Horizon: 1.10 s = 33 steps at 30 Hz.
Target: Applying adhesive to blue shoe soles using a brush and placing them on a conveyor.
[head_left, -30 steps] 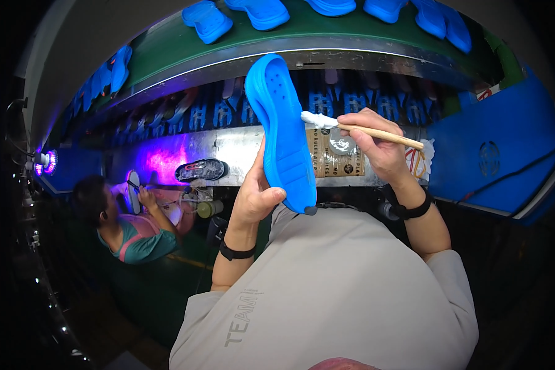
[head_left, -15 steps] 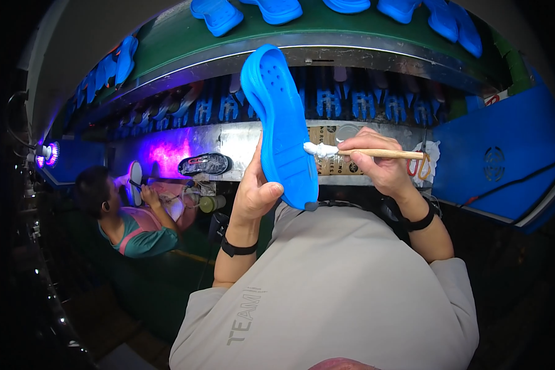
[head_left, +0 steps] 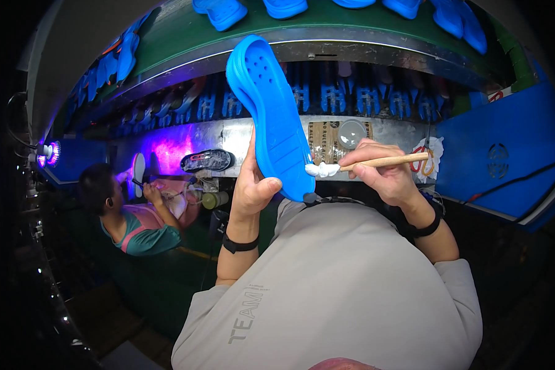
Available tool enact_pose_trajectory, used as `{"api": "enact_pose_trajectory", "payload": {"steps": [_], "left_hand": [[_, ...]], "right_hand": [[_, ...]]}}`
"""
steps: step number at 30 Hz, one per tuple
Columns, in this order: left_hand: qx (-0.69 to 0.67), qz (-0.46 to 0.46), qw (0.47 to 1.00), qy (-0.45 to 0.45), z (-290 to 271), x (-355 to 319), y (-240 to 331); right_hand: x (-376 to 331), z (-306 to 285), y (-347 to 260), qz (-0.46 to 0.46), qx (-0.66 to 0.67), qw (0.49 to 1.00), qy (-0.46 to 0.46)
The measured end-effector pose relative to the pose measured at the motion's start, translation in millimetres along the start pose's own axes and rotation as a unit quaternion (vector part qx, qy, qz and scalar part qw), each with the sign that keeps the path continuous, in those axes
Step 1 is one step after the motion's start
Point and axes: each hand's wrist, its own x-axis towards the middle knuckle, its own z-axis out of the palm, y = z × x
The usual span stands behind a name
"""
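Blue moulded foam-like shoe sole (head_left: 274,126) is gripped above the silver metal bench's (head_left: 228,134) near edge by left hand (head_left: 251,190), fingers hidden behind — probably light, springy; best held by edges. Wooden-handled, white-tipped brush (head_left: 404,159) is pinched in right hand (head_left: 388,180).

From here I see a smooth, matt, foam-like sole (head_left: 272,117), a bare wooden stick (head_left: 388,161), a shiny metal table (head_left: 225,132).

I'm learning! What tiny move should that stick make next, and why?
Perhaps the right grip could ease the white tip along the edge of the blue sole toward the dark tab: the tip is at that edge near the tab, while the left grip holds the sole.
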Motion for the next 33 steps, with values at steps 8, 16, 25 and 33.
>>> {"api": "enact_pose_trajectory", "payload": {"steps": [8, 16, 25, 33], "left_hand": [[-0.386, -0.054, 0.916, -0.092, -17, -4, -6], [-0.626, -0.089, 0.754, -0.178, -31, -16, -32], [-0.641, -0.09, 0.736, -0.199, -30, -19, -29], [-0.6, -0.105, 0.784, -0.124, 2, -26, -32]], "right_hand": [[-8, 2, 5, -0.061, 0.142, 0.979, 0.13], [-20, 3, 23, -0.012, 0.174, 0.972, 0.157], [-14, 10, 19, -0.014, 0.17, 0.973, 0.158], [38, 45, -2, -0.087, -0.106, 0.974, 0.181]]}}
